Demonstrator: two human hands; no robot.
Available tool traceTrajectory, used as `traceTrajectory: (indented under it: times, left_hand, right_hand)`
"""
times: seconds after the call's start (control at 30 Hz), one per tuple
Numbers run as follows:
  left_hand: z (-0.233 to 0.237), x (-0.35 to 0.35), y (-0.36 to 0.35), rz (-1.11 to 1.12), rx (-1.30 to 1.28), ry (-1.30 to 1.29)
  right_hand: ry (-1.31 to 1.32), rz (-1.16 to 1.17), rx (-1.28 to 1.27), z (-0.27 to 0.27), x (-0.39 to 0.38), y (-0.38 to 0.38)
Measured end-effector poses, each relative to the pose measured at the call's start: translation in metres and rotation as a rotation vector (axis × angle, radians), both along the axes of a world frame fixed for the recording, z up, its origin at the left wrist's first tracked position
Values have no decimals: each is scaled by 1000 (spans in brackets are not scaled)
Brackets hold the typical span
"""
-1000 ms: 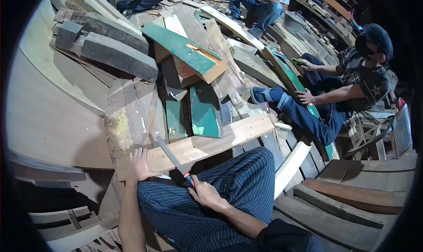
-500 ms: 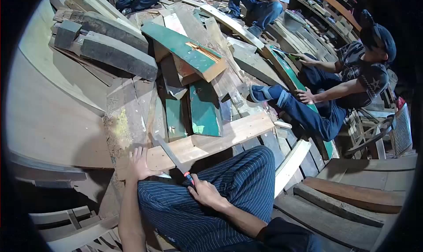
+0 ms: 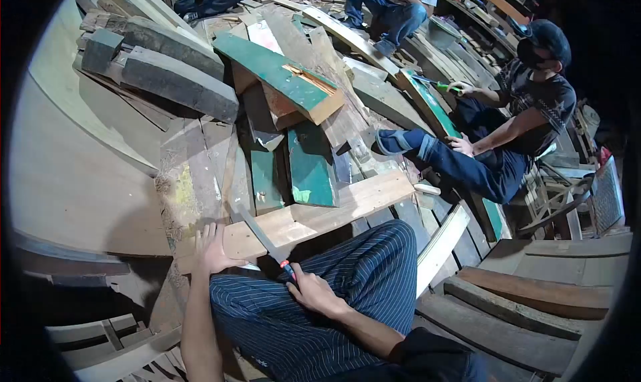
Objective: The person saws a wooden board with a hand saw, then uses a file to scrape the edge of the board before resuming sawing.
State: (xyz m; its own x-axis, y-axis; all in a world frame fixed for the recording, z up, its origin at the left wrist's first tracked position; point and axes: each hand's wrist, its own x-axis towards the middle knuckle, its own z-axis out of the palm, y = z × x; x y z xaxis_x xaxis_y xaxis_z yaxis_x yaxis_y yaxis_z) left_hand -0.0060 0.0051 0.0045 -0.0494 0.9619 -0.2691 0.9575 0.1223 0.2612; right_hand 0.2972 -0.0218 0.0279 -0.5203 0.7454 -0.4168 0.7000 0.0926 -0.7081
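A bare wooden board (image 3: 364, 198) lies across in front of my knees, with a pale notch-like hollow near its middle. My left hand (image 3: 215, 250) holds the board's left end, fingers over the far edge and thumb along the near side. In my right hand (image 3: 315, 292), closed round its red and blue handle, is a hand tool with a long narrow grey blade (image 3: 259, 234). The blade lies slantwise over the board, its tip past the far edge. Fine blade detail is too small to make out. Striped trousers (image 3: 320, 295) cover my bent legs close below the board.
Green-painted timbers (image 3: 274, 71) are piled just beyond the board. Dark heavy beams (image 3: 177, 81) lie at upper left, beside a large plywood sheet (image 3: 87, 188). A co-worker (image 3: 527, 115) sits at right with a green-handled tool over a green plank (image 3: 437, 111). Two more people sit farther back.
The co-worker at right has leaned forward and turned the head, and the green-handled tool has shifted. My hands, the board and my tool look almost unmoved.
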Motion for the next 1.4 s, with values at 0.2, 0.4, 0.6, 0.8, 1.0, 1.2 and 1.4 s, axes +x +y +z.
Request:
traceTrajectory:
  times: [0.2, 0.4, 0.6, 0.8, 1.0, 1.2, 1.4]
  left_hand:
    - [-15, -3, 2, 10, -52, 12]
    - [-13, -6, 2, -15, -34, 24]
    - [-9, -4, 2, 23, -109, 21]
    - [4, 0, 4, 22, -123, -10]
    - [5, 0, 6, 22, -143, -23]
    - [-5, -2, 1, 0, -60, -4]
    - [-4, -2, 0, -34, 26, -1]
  right_hand:
    - [-18, -3, -5, 5, 0, 2]
    - [-10, -5, 4, -2, -2, 0]
    - [-23, 2, 23, -7, -3, -1]
    - [22, -24, 39, -13, -2, -3]
    - [44, -26, 45, -13, -1, -3]
    - [44, -21, 25, -11, 1, -3]
    - [-7, -5, -11, -3, -2, 0]
